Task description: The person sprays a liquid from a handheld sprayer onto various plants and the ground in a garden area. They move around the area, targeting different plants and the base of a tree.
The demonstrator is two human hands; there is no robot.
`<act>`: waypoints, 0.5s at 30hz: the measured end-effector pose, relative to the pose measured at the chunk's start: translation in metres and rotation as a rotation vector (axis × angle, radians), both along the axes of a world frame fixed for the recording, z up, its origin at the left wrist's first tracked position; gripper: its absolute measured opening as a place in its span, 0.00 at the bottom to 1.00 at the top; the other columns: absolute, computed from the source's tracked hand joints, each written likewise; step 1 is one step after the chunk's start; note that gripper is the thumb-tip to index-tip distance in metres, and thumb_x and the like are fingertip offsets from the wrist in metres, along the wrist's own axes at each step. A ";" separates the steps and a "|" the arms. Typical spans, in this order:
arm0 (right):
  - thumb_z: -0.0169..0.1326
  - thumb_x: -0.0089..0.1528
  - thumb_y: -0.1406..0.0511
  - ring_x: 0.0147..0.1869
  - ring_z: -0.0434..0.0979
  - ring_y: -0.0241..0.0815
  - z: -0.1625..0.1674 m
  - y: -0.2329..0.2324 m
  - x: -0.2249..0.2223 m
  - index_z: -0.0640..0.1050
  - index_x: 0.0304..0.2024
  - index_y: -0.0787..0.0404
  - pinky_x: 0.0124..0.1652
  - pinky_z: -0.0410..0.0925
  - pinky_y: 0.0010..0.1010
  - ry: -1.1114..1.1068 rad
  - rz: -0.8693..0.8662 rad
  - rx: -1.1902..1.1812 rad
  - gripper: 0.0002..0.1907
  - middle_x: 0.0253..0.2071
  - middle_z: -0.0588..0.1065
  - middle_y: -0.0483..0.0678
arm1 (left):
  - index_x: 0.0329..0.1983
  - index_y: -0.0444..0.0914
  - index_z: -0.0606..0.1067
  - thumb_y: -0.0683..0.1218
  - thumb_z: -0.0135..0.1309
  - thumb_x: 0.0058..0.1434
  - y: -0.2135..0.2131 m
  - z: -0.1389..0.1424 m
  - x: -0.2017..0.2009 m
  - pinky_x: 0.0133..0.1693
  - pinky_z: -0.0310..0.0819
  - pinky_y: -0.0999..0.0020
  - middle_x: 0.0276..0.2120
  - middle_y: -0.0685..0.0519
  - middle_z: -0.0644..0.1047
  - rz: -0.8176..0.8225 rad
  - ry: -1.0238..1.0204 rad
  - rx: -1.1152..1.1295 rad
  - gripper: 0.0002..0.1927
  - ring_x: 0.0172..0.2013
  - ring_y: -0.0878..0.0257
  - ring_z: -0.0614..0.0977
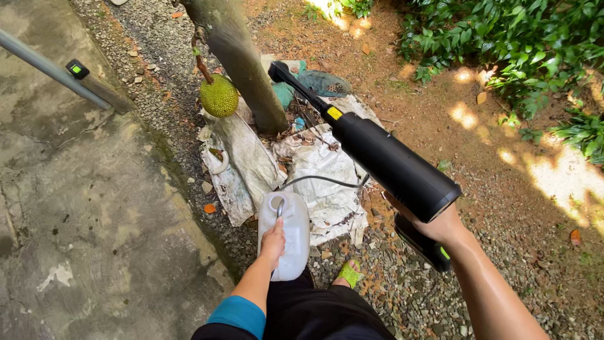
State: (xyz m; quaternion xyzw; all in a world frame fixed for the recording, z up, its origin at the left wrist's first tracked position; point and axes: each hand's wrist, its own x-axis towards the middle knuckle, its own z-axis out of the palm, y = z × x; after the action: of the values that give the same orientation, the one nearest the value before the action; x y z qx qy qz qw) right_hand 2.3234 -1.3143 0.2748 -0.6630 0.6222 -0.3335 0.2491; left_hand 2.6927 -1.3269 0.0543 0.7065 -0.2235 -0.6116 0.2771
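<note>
Below the tree, at knee height, I hold the jug (284, 234) with my left hand (273, 242), fingers closed round its top beside the cap, so it hangs upright and its hose (321, 181) stays slack. That hose runs up to the sprayer (390, 165), which my right hand (440, 228) clamps by the grip; the long black barrel slants up-left so its nozzle (277, 70) points at the trunk (242, 63). A yellow label (334, 113) bands the lance near the barrel, a green mark sits on the grip's base. A green spiky fruit (219, 96) hangs beside the trunk. White sacks (314, 170) lie crumpled on gravel at its foot.
</note>
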 end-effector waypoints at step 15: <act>0.67 0.51 0.61 0.42 0.83 0.41 -0.098 0.032 -0.011 0.80 0.49 0.62 0.47 0.74 0.34 -0.142 -0.114 0.344 0.25 0.40 0.83 0.51 | 0.25 0.42 0.66 0.65 0.47 0.69 0.013 -0.005 0.010 0.17 0.55 0.68 0.15 0.59 0.60 0.170 0.001 -0.064 0.26 0.14 0.67 0.60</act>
State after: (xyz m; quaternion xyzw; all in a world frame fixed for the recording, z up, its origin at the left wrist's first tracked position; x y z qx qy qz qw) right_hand 2.3120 -1.2822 0.1772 -0.5490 0.6874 -0.2820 0.3827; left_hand 2.7023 -1.3138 0.0494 0.7133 -0.1820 -0.5790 0.3504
